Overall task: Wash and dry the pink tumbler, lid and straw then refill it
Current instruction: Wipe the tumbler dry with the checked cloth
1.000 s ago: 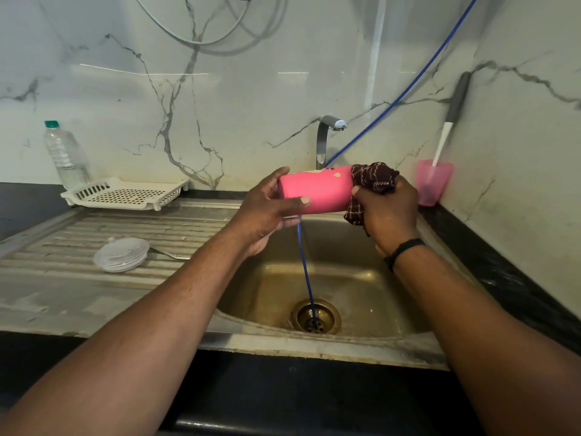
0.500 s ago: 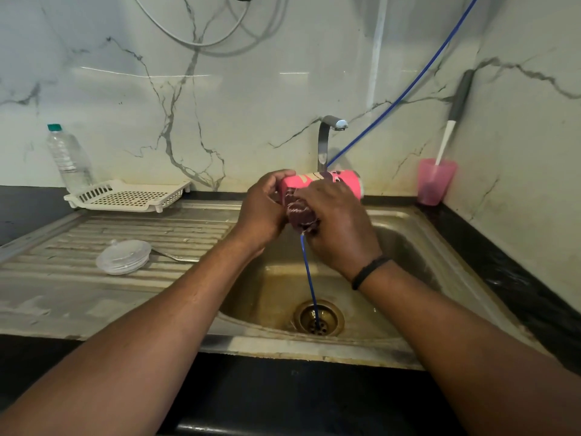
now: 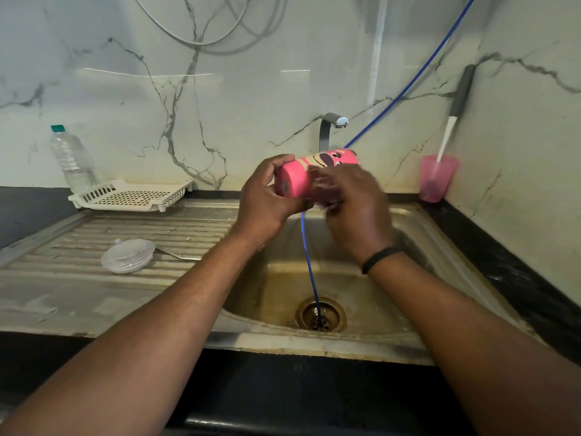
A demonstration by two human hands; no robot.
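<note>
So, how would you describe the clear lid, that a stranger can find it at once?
Start at the steel sink and look to its ribbed draining board on the left. There the clear round lid lies flat, with a thin metal utensil just beside it. It is transparent and low, unlike the white slotted tray and the plastic water bottle behind it.

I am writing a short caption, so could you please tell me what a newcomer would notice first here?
The pink tumbler stands out, held sideways above the sink by the left hand while the right hand rubs it with a cloth. A blue hose drops into the drain. A clear lid lies on the drainboard to the left.
</note>
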